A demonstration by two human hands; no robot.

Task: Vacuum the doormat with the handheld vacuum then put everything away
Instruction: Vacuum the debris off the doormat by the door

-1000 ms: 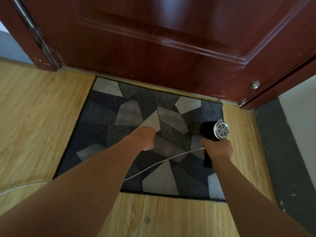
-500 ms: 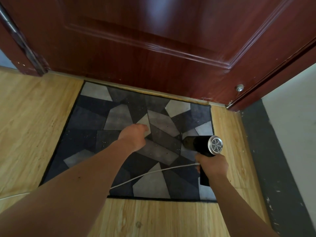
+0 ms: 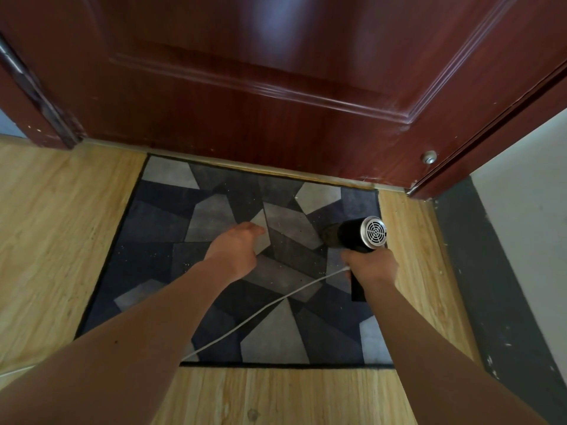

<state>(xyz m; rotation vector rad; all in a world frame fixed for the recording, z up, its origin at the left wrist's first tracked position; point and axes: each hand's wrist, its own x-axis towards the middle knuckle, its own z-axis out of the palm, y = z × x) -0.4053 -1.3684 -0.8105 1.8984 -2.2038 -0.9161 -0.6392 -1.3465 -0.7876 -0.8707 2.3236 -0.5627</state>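
Right grip (image 3: 372,265) holds vacuum (image 3: 356,236) near doormat (image 3: 159,234) right edge; left grip (image 3: 236,253) relaxed, empty.

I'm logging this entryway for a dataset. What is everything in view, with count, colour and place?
doormat: one, grey and dark blue patches, on the floor against the door
vacuum: one, black with a silver grille, over the mat's right side
cord: one, white, from the vacuum's handle leftward across the mat
door: one, dark red-brown, behind the mat
stud: one, silver, low on the door at right
floor: light wood planks, around the mat
wall: white with a dark grey base, far right
left hand: over the mat's middle, holding nothing visible
right hand: grips the vacuum's handle
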